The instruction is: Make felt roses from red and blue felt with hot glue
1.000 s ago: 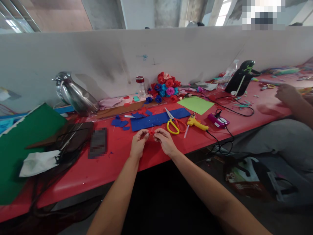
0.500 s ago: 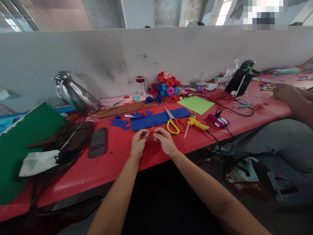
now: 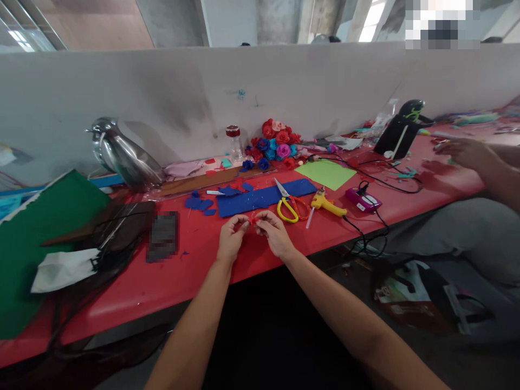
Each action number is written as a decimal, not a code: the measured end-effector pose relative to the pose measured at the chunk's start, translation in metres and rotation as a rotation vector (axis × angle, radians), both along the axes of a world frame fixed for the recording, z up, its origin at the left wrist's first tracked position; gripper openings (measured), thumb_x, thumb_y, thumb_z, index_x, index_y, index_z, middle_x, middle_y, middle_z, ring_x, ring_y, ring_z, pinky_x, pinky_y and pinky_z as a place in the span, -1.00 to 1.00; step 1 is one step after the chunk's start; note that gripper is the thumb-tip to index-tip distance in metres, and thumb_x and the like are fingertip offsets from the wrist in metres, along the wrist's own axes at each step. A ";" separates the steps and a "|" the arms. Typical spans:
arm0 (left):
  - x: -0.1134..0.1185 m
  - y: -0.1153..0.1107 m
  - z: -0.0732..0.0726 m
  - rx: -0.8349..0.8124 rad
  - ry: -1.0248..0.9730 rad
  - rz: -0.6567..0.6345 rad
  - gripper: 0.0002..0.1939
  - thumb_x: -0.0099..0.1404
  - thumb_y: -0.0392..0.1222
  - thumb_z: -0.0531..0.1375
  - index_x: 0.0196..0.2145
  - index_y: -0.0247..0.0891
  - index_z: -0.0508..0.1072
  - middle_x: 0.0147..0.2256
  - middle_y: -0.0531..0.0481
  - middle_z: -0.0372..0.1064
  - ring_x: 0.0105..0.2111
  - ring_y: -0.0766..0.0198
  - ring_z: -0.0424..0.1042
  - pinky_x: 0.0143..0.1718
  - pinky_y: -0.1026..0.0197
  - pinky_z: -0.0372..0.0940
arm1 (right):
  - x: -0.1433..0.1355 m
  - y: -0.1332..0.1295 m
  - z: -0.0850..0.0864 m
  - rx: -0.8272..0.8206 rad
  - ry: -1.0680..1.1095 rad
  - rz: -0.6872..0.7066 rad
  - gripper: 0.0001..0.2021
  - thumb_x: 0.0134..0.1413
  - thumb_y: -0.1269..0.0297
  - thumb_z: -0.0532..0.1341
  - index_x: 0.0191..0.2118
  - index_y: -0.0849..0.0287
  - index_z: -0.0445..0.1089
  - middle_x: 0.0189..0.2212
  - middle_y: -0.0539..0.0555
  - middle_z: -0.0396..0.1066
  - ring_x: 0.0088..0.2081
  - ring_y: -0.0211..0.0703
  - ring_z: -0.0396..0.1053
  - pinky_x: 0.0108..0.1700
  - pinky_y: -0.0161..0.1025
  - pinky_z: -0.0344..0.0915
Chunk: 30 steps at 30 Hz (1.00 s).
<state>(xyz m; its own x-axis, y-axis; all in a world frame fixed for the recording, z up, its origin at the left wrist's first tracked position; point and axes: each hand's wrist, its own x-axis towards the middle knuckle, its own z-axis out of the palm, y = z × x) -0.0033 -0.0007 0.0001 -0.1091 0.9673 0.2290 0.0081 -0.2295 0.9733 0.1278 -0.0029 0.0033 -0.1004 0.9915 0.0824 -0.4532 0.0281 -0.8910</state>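
Observation:
Between my fingertips is a small red piece [image 3: 252, 220], its exact shape too small to tell. My left hand [image 3: 233, 235] pinches it from the left, and my right hand [image 3: 274, 233] pinches it from the right. Just beyond my hands lies a blue strip [image 3: 244, 202] with small blue pieces [image 3: 199, 202] at its left end. Scissors [image 3: 287, 208] with yellow and orange handles rest on the strip's right part. To their right is a yellow glue gun [image 3: 329, 205] with a clear stick in it.
The red table [image 3: 162, 287] also holds a steel jug [image 3: 128, 154], a glass jar [image 3: 234, 145], paper roses [image 3: 280, 142], a green sheet [image 3: 327, 173], a purple power box [image 3: 363, 199] with cables and a dark pixelated rectangle [image 3: 163, 237]. Another person's hand [image 3: 463, 153] is at the right.
My hands have barely moved and still pinch the red piece. At the right, the other person's hand has shifted slightly to the left.

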 end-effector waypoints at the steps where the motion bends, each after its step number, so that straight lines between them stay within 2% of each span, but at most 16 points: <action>1: 0.000 0.000 0.000 0.002 0.007 -0.002 -0.94 0.07 -0.22 0.25 -0.43 -0.22 0.48 -0.43 0.04 0.42 -0.35 0.24 0.35 -0.17 0.20 0.25 | 0.000 0.000 0.001 0.004 -0.005 -0.002 -0.83 -0.18 0.19 0.32 -0.41 0.09 0.39 -0.58 -0.11 0.29 -0.53 -0.31 0.18 -0.45 -0.30 0.10; 20: 0.000 -0.001 -0.001 -0.014 -0.011 -0.012 -0.92 0.06 -0.20 0.26 -0.43 -0.22 0.49 -0.42 0.03 0.42 -0.35 0.25 0.36 -0.16 0.20 0.26 | -0.001 0.001 -0.002 0.000 -0.028 -0.024 -0.76 -0.17 0.09 0.35 -0.52 0.11 0.37 -0.64 -0.11 0.26 -0.55 -0.32 0.15 -0.45 -0.29 0.09; 30: 0.001 -0.001 -0.001 -0.027 -0.037 -0.021 -0.89 0.05 -0.16 0.28 -0.44 -0.22 0.48 -0.43 0.04 0.40 -0.35 0.25 0.36 -0.19 0.21 0.26 | 0.000 0.003 -0.006 0.000 -0.009 -0.030 -0.72 -0.14 0.01 0.35 -0.46 0.11 0.41 -0.62 -0.09 0.27 -0.53 -0.30 0.16 -0.44 -0.29 0.09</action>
<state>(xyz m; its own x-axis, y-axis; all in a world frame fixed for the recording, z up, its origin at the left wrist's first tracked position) -0.0028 -0.0015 -0.0007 -0.0962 0.9752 0.1993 -0.0326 -0.2032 0.9786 0.1280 0.0005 -0.0029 -0.0718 0.9941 0.0819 -0.4438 0.0417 -0.8952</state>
